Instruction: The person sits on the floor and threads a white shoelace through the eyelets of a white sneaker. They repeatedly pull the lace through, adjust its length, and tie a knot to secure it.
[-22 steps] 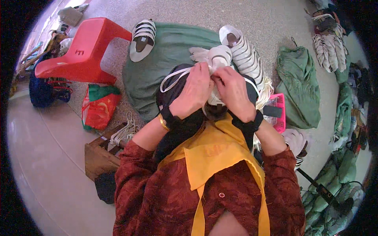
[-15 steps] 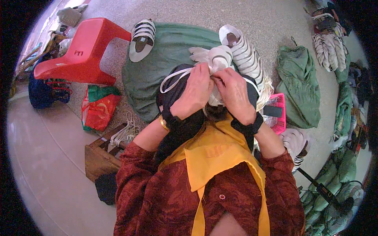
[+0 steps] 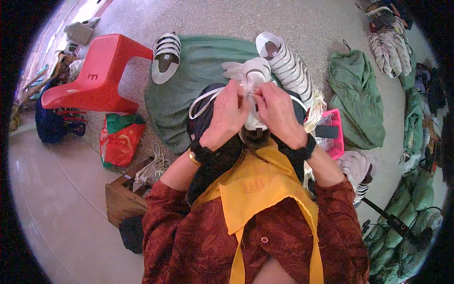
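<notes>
A white shoe upper [image 3: 255,124] with a dark heel lining lies in my lap between my knees. Both my hands bend over its throat, fingers pinched close together. My left hand [image 3: 226,113] grips a white shoelace [image 3: 201,102], whose loop hangs out to the left over my dark trouser leg. Opposite it, my right hand [image 3: 280,112] is closed on the lace too, thumb against forefinger; a length of lace comes out past its far side. White tongue-shaped pieces [image 3: 255,70] fan out just beyond my fingertips. The fingertips partly hide the lacing.
Stacked shoe uppers [image 3: 286,59] lie on a green cloth [image 3: 198,52], with another stack [image 3: 166,59] at its left. Loose laces [image 3: 316,111] hang near a pink basket [image 3: 336,142]. A red chair [image 3: 101,71], red-green bag [image 3: 120,139] and wooden box [image 3: 118,201] stand left; a green sack [image 3: 357,99] lies right.
My fingertips have drawn slightly apart over the shoe's throat, showing more of the white upper between them. The whole view has shifted a little, and the lace loop still hangs left.
</notes>
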Demonstrator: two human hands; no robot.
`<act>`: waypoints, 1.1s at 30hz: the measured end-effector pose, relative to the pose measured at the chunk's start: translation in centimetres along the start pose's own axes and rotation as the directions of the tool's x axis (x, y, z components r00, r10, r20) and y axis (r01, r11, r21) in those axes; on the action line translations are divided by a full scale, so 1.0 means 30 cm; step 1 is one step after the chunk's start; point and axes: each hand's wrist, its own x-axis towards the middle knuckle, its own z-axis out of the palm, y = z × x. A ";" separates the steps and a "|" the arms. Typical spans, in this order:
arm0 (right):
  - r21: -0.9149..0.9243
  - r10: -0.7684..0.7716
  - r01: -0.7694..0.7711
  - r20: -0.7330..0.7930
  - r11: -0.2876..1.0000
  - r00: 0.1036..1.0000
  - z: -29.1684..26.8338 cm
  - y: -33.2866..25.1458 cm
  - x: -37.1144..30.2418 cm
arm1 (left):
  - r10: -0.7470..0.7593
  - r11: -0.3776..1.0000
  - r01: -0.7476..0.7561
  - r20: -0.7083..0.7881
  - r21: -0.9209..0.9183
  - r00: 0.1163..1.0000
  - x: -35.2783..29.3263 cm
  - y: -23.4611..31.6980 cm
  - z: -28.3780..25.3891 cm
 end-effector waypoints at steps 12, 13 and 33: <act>0.532 0.230 -0.338 0.260 0.776 0.938 -0.513 -0.179 -0.020 | 0.228 0.971 -0.224 0.037 -0.079 0.973 0.025 0.113 -0.063; 0.593 0.192 -0.317 0.266 0.740 0.945 -0.498 -0.158 -0.017 | 0.235 0.956 -0.217 0.074 -0.200 0.969 0.025 0.173 -0.078; 0.805 0.284 -0.252 0.109 0.537 0.953 -0.430 -0.075 0.047 | 0.132 0.720 -0.032 0.091 -0.693 0.987 0.022 0.323 -0.086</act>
